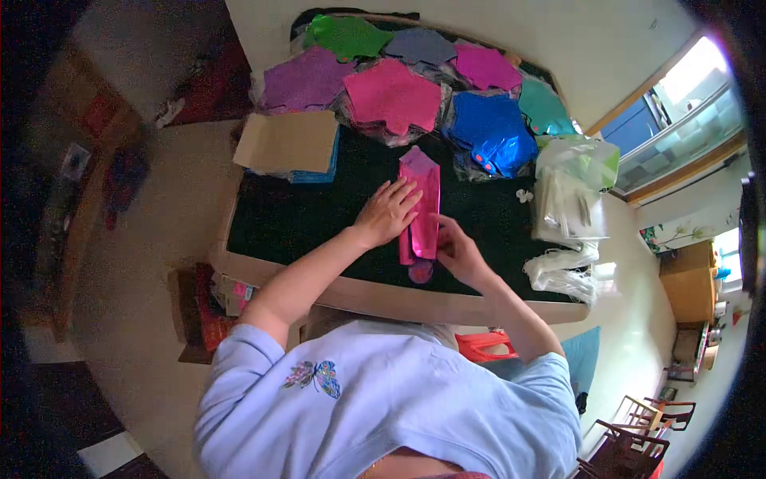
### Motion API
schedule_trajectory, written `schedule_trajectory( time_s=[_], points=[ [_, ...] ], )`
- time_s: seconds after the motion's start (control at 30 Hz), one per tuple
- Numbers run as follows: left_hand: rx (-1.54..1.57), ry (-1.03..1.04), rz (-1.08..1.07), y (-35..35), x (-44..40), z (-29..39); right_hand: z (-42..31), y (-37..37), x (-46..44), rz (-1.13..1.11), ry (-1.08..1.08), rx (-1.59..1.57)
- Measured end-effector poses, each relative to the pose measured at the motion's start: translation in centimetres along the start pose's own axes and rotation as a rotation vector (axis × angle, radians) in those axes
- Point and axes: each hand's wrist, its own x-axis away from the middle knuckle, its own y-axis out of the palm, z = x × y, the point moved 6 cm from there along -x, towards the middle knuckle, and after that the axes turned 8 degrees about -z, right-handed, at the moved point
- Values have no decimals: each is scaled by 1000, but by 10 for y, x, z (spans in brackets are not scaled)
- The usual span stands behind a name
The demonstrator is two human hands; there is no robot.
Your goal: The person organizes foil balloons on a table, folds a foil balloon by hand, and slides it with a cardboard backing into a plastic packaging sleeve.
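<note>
A long, narrow piece of shiny pink material (427,227), folded lengthwise, lies on the dark green table surface (319,227) in front of me. My left hand (388,212) rests flat on its left part, fingers spread. At its right edge is my right hand (458,249), with the fingers bent and the index finger touching the material. Whether those fingers pinch anything is too small to tell. A round pink end (420,271) sticks out at the bottom of the folded piece.
Behind are stacks of star-like shapes: pink (392,96), blue (492,130), purple (306,78) and green (347,37). Brown cardboard (289,140) sits at the left. Clear plastic bags (568,203) and white string (562,271) lie at the right, near a small white item (523,195).
</note>
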Motion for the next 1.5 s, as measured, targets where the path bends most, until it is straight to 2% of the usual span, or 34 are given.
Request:
schedule_trajectory(
  time_s=[0.03, 0.07, 0.1, 0.17, 0.2, 0.23, 0.3, 0.43, 0.5, 0.53, 0.6, 0.63, 0.67, 0.77, 0.8, 0.87, 1.0, 1.1, 1.17, 1.27, 1.4, 1.43, 1.5],
  points=[
    [-5, -2, 5, -1, -1, 0, -16, 2, -2, 52, -129, 489],
    [0, -1, -1, -2, -1, 1, -20, 3, -3, 74, -65, 784],
    [7, 1, -12, -2, 0, 1, -19, 1, -5, 73, -68, 782],
    [4, -6, -26, -3, -1, 1, -41, 7, -3, 215, -496, 1118],
    [6, -9, -40, -2, 0, 2, -43, 11, -7, 155, -542, 1176],
    [5, -7, -47, -1, 1, 2, -38, 10, -9, 158, -539, 1170],
    [75, -33, -63, -2, -1, -2, -23, 14, -16, -36, -615, 1058],
    [74, -134, -10, -11, -3, -15, -23, 5, -25, -101, -547, 896],
    [132, -159, -23, -12, -8, -24, -11, -10, -40, -182, -115, 669],
    [136, -153, -18, -14, -9, -26, -5, -17, -49, -178, -111, 676],
    [83, -144, -183, -7, -11, -31, 3, -31, -73, -138, -94, 430],
    [80, -140, -180, -4, -13, -33, -8, -35, -77, -85, -174, 64],
    [50, -130, -185, 1, -13, -36, -10, -41, -85, -83, -179, 67],
    [45, -119, -202, -4, -16, -37, 22, -59, -109, -62, 153, 32],
    [79, -118, -222, -4, -16, -36, 27, -59, -113, -62, 151, 35],
    [82, -110, -197, -6, -14, -34, 45, -59, -117, -100, 281, -71],
    [125, -99, -133, -5, -14, -37, 38, -56, -117, -84, 220, -113],
    [91, -122, -126, -5, -13, -36, 40, -52, -124, 18, 121, -101],
    [83, -128, -152, -5, -13, -36, -1, -55, -115, 384, -213, 776],
    [82, -141, -200, -4, -13, -37, 18, -60, -125, 380, -100, 682],
    [101, -149, -190, -4, -14, -36, 12, -54, -116, 387, -119, 610],
    [101, -153, -184, -7, -16, -37, 10, -52, -109, 464, -160, 525],
    [14, -186, -339, -2, -14, -37, 3, -48, -95, 525, -193, 436]
  ],
)
